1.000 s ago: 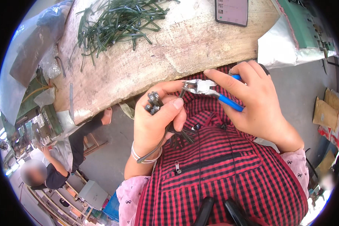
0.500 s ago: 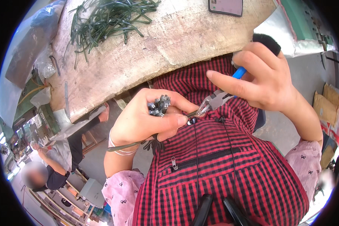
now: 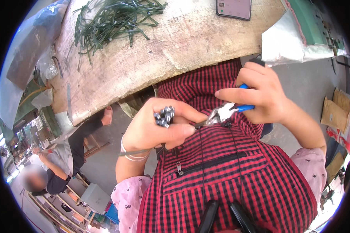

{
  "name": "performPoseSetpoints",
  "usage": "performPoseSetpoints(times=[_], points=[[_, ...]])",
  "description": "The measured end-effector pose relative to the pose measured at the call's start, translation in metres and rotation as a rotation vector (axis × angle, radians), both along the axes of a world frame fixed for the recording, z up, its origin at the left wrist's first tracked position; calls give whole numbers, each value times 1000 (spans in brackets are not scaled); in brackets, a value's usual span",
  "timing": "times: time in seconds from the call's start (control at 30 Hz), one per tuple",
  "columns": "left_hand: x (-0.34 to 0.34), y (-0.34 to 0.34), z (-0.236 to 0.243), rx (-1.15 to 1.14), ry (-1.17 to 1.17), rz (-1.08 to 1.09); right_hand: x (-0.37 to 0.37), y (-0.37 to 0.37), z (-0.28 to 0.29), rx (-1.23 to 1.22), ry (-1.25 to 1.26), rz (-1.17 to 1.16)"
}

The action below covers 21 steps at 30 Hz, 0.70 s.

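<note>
My left hand (image 3: 149,122) is closed around a bundle of short dark cables (image 3: 165,117), their shiny metal-tipped ends poking up between thumb and fingers. Between thumb and forefinger it pinches the end of one dark cable, whose tail (image 3: 134,152) comes out by the wrist. My right hand (image 3: 262,93) grips pliers (image 3: 224,112) with blue handles. The pliers' jaws meet the tip of the pinched cable just in front of the left fingertips; glare and clutter hide exactly how they touch. Both hands are above my lap, over a red-and-black checked apron (image 3: 217,171).
Ahead is a worn wooden table (image 3: 190,42) with a curved front edge. A heap of dark green cables (image 3: 116,23) lies on it, and a phone (image 3: 233,8) at the far edge. Plastic bags (image 3: 31,58) hang at left; another person (image 3: 56,174) sits beyond. Cardboard packages (image 3: 334,110) stand at right.
My right hand has come lower and nearer to me, turning the pliers so both blue handles show. My left hand has shifted slightly right, still holding the cables.
</note>
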State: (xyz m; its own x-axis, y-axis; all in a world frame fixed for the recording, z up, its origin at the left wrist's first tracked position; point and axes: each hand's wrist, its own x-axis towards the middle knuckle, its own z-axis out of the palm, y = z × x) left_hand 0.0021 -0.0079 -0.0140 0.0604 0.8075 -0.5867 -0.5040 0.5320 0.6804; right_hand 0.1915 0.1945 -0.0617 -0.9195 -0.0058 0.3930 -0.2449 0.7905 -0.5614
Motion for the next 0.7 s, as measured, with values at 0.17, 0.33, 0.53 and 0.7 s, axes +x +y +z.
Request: performPoseSetpoints(times=[0.17,0.33,0.53,0.7], points=[[-3,-7,3,6,202,221,5,3,2,-199,-169,-232],[-61,6,-15,270,1699,217,25,-1,-10,-379,-264,-449],[-149,81,-76,390,2263,-155,9,-18,-12,-345,-265,-304],[-160,89,-51,689,2189,-76,24,-18,-4,-389,-365,-411]])
